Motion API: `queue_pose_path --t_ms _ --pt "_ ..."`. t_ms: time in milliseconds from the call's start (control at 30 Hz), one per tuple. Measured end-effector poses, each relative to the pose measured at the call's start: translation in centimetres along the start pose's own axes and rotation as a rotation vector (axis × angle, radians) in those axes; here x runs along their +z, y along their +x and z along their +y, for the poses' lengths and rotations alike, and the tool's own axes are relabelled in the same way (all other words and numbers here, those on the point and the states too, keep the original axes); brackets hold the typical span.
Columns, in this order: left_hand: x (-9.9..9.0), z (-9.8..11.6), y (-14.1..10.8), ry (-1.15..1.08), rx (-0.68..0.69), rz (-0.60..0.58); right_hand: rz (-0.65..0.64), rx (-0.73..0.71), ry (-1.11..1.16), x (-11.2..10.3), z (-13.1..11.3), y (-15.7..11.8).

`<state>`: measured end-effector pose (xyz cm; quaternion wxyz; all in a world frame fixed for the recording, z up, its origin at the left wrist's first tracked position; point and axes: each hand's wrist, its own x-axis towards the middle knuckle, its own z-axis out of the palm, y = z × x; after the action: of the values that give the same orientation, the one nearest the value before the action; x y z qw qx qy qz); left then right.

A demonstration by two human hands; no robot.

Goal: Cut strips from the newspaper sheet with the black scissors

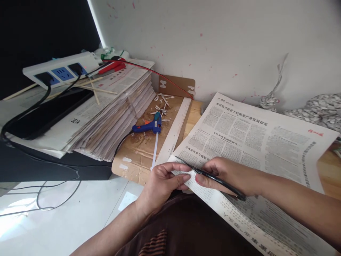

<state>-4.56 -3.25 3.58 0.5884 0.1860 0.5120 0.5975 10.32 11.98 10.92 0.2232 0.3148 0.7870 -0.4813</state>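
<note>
A large newspaper sheet [237, 131] lies across the right side, with its near edge hanging toward my lap. My left hand [166, 179] pinches the sheet's left corner between thumb and fingers. Black-handled scissors [217, 180] are held in my right hand [226, 174], their blades pointing left over the paper close to my left fingertips. Left of the sheet, a cut newspaper strip [174, 131] rests on brown cardboard [135, 156]. On that cardboard is also a blue glue gun [147, 126] with a translucent glue stick.
At the left, a tall newspaper stack [114, 124] carries a white power strip [62, 71], a black phone [53, 113], thin wooden sticks and red-handled tools. Cables hang over its side. Paper scraps [162, 105] lie behind the glue gun. Twisted paper pieces [317, 110] sit by the wall.
</note>
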Motion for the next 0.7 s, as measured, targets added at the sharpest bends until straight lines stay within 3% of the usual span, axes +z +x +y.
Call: queue_pose_path --t_ms 300,567,700 --pt "-0.1 0.0 0.0 -0.019 0.004 0.008 -0.03 -0.03 -0.012 -0.3 -0.7 0.2" --pt "-0.3 -0.3 0.2 -0.019 0.009 0.026 0.019 -0.084 0.049 0.8 1.2 1.2" --pt "-0.2 -0.1 0.1 -0.018 0.006 0.018 0.024 -0.078 0.028 0.7 0.7 1.4"
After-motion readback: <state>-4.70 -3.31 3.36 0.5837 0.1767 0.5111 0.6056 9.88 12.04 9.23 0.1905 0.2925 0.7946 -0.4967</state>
